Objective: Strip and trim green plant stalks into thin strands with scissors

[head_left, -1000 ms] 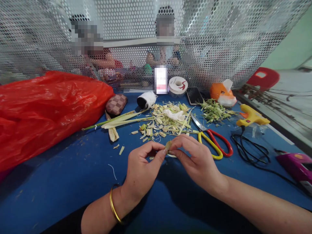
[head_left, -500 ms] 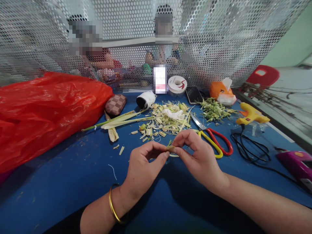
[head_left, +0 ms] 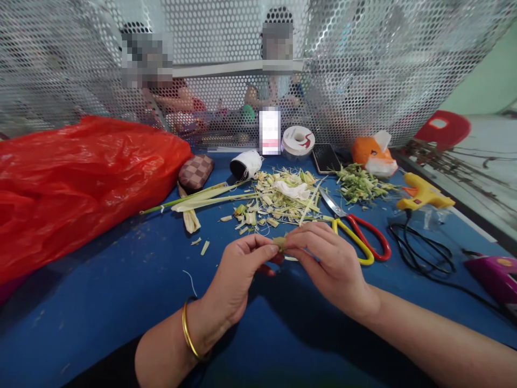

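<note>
Over the blue table, a small greenish-brown piece of plant (head_left: 279, 244) is pinched between both hands, largely hidden by the fingers. My left hand (head_left: 242, 269), with a gold bangle at the wrist, grips it between thumb and fingertips. From the other side my right hand (head_left: 329, 264) is closed on the same piece. Just beyond the hands lies a heap of pale cut plant scraps (head_left: 266, 205) with a crumpled white tissue (head_left: 293, 189) on it. Scissors (head_left: 363, 237) with one red and one yellow handle lie beside my right hand, blades pointing away.
On the left are a red plastic bag (head_left: 81, 188), a checkered pouch (head_left: 196, 171) and long pale stalks (head_left: 210, 198). Behind stand a thread spool (head_left: 247, 164), a ribbon reel (head_left: 298, 141) and a phone (head_left: 270, 129). A yellow glue gun (head_left: 424, 193) with black cord lies right. People sit behind perforated mesh.
My left hand has turned slightly, its lower fingers now showing beneath the thumb. My right fingers have folded lower over the plant piece. The whole view has shifted a little.
</note>
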`<act>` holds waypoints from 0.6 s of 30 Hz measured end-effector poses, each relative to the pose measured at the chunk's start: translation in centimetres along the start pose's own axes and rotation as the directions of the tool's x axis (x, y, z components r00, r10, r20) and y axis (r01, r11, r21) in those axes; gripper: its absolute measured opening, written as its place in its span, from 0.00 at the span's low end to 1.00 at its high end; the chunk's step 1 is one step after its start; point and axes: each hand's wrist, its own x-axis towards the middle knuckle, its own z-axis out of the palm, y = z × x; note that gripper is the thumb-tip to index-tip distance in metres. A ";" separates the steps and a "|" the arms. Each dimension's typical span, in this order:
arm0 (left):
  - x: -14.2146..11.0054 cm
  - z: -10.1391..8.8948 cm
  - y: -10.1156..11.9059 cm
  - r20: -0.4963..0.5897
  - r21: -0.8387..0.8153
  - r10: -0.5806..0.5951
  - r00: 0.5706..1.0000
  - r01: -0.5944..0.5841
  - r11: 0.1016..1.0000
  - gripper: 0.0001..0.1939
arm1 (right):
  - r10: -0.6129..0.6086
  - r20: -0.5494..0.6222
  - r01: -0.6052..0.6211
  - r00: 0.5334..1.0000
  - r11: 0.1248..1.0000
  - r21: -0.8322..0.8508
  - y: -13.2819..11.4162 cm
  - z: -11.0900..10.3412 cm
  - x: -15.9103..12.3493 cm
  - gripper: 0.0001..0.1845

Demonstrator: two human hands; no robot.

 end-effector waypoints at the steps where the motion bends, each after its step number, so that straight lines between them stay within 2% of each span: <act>1: 0.0 0.0 0.0 0.002 -0.004 -0.007 1.000 0.007 1.000 0.05 | -0.007 0.002 0.007 1.000 1.000 0.008 -0.1 -0.1 0.1 0.10; 5: 0.1 -0.1 -0.1 0.003 0.022 0.010 1.000 -0.010 1.000 0.04 | -0.009 0.021 0.008 1.000 0.999 0.040 0.0 -0.1 0.1 0.11; 7: 0.1 -0.2 -0.3 -0.012 0.081 0.069 0.998 -0.068 0.994 0.05 | 0.024 0.038 -0.027 0.999 0.996 0.082 0.0 0.0 0.1 0.11; 9: 0.1 -0.2 -0.5 -0.038 0.191 0.179 0.983 -0.169 0.967 0.05 | 0.079 0.040 -0.084 0.996 0.985 0.149 0.1 0.1 0.0 0.09; 14: -0.3 0.0 -0.5 -0.036 0.495 0.481 0.876 -0.403 0.770 0.04 | 0.237 0.041 -0.239 0.971 0.933 0.268 -0.4 0.2 -0.4 0.05; 18: -0.6 0.0 -0.5 0.035 0.585 0.599 0.800 -0.503 0.637 0.04 | 0.319 0.016 -0.311 0.948 0.912 0.269 -0.9 0.1 -0.5 0.04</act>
